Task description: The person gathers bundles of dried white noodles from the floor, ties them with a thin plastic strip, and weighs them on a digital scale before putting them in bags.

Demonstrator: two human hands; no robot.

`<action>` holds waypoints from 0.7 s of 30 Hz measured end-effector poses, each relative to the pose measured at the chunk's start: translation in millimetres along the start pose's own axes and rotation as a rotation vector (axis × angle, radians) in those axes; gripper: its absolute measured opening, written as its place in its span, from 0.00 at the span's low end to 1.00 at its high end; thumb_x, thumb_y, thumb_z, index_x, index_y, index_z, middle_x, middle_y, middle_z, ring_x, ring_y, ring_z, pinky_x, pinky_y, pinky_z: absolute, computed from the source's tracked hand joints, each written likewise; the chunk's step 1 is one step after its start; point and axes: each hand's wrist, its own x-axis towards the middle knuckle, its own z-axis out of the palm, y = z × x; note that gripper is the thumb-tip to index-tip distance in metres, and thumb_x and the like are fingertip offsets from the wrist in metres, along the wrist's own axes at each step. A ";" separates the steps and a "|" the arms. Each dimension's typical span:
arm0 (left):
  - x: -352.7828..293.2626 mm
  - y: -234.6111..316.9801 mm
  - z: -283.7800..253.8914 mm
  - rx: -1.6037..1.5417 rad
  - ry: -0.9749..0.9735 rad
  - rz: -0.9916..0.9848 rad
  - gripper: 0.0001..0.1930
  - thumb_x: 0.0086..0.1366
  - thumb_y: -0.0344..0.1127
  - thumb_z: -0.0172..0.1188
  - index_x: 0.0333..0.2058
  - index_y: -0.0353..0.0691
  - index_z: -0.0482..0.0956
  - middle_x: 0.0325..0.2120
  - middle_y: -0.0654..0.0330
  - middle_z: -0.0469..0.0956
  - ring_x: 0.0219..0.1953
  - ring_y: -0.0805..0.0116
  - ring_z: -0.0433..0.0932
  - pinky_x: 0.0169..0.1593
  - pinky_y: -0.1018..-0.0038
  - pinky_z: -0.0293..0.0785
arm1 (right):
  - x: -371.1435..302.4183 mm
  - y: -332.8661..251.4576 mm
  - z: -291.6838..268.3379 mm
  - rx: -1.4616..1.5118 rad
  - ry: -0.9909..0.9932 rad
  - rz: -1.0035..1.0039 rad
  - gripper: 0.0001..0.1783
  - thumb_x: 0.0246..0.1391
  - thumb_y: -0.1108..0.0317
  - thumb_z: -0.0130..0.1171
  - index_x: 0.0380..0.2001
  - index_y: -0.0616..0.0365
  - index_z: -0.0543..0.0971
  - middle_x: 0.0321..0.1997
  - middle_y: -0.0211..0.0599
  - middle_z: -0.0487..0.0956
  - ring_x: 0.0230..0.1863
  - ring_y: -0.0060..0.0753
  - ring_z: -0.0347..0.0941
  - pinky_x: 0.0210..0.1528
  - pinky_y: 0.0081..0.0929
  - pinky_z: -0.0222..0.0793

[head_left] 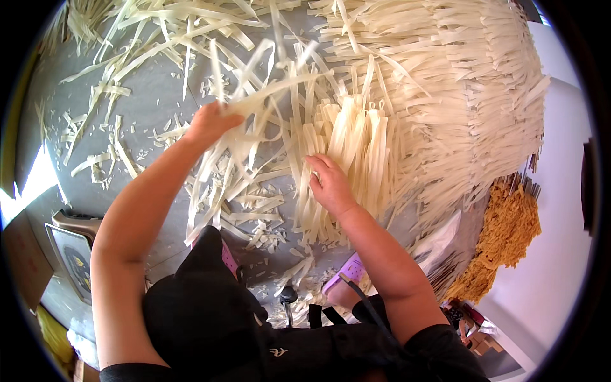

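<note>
Pale, flat strips that look like dried wide noodles stick out of my left hand, which is closed around them. They are partly smeared by motion and point up and to the right. My right hand lies against the lower left side of a neater bundle of the same noodles. Its thumb and forefinger are apart, and it touches the bundle without a visible grip. Under and around both hands, loose noodles and short broken bits lie on the grey floor.
A large layered stack of noodles fills the upper right. Beside it, a yellow-brown crinkled heap leans near the white wall. Scattered strips cover the upper left. A framed panel stands at the left. My purple clog is below the bundle.
</note>
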 end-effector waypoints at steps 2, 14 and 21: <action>-24.9 6.2 -21.7 -0.069 -0.082 -0.020 0.23 0.55 0.42 0.67 0.45 0.34 0.77 0.33 0.59 0.80 0.32 0.73 0.77 0.40 0.72 0.73 | 0.7 1.9 -1.6 0.025 -0.026 0.056 0.20 0.48 0.76 0.54 0.48 0.56 0.75 0.52 0.42 0.73 0.50 0.46 0.72 0.51 0.35 0.70; -49.5 -62.8 -44.7 0.300 0.217 0.097 0.29 0.54 0.49 0.67 0.50 0.36 0.74 0.46 0.50 0.72 0.46 0.59 0.77 0.50 0.66 0.72 | 185.0 4.7 -25.8 -0.330 0.069 0.437 0.66 0.34 0.35 0.69 0.67 0.62 0.48 0.64 0.46 0.65 0.65 0.43 0.61 0.68 0.39 0.49; -47.9 -17.1 -34.7 0.558 0.022 -0.030 0.36 0.55 0.56 0.62 0.54 0.36 0.68 0.54 0.52 0.65 0.54 0.52 0.71 0.55 0.61 0.69 | 200.8 -19.8 -11.1 -0.221 -0.333 0.407 0.36 0.41 0.43 0.66 0.48 0.58 0.74 0.40 0.43 0.81 0.47 0.43 0.77 0.53 0.40 0.67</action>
